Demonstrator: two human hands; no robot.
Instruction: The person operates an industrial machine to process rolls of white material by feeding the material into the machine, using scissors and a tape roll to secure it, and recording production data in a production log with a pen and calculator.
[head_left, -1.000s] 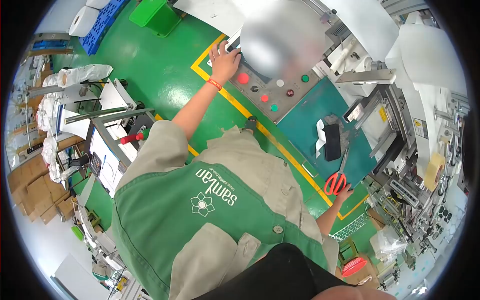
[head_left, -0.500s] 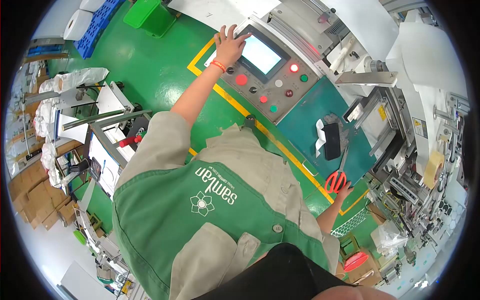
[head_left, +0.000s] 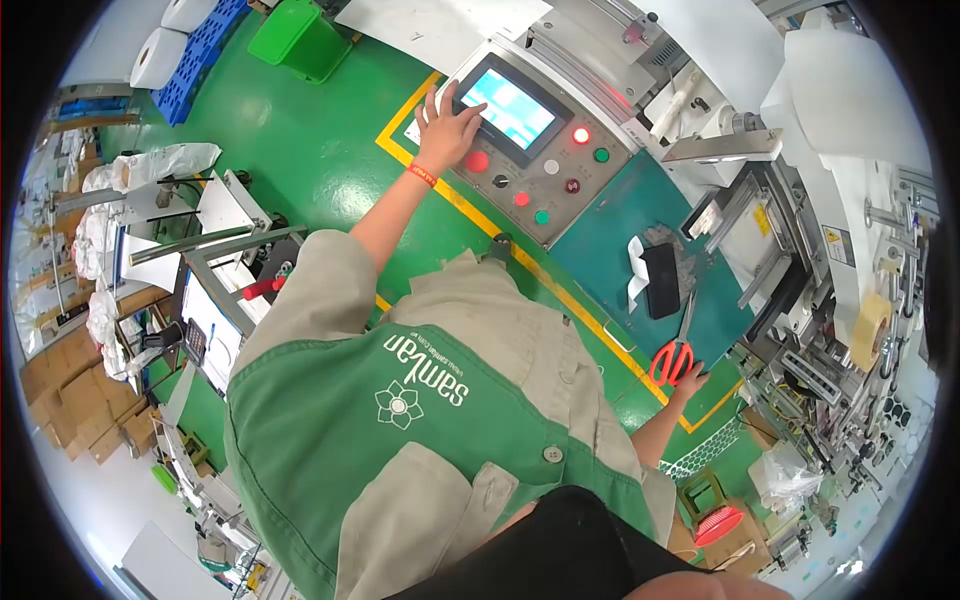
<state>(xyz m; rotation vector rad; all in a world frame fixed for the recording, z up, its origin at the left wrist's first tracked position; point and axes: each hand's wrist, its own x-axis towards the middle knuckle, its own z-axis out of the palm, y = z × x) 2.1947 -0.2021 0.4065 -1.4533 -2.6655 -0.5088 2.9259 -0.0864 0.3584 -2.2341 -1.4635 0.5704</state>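
My left hand [head_left: 447,130] is at the lit touchscreen [head_left: 508,108] of a grey control panel [head_left: 545,205]. Its fingers are spread; one fingertip is at the screen's lower left edge, and nothing is held. A red band circles that wrist. My right hand [head_left: 688,381] rests by the near edge of a green work surface [head_left: 605,270], with its fingers partly showing, apart, beside the orange handles of a pair of scissors [head_left: 672,362]. The scissors lie with blades pointing away, next to a black phone-like slab [head_left: 661,282] and a white paper strip [head_left: 637,272].
Red, green and white buttons sit below the screen, with one red light [head_left: 581,135] lit. A machine with a metal frame [head_left: 765,235] stands to the right, carrying a tape roll [head_left: 870,335]. A green bin [head_left: 300,42] and blue pallet [head_left: 200,60] stand at upper left.
My left hand has moved down and left from the screen's upper edge to its lower left side. The screen has changed from blank white to blue and white blocks. My right hand stays by the scissors.
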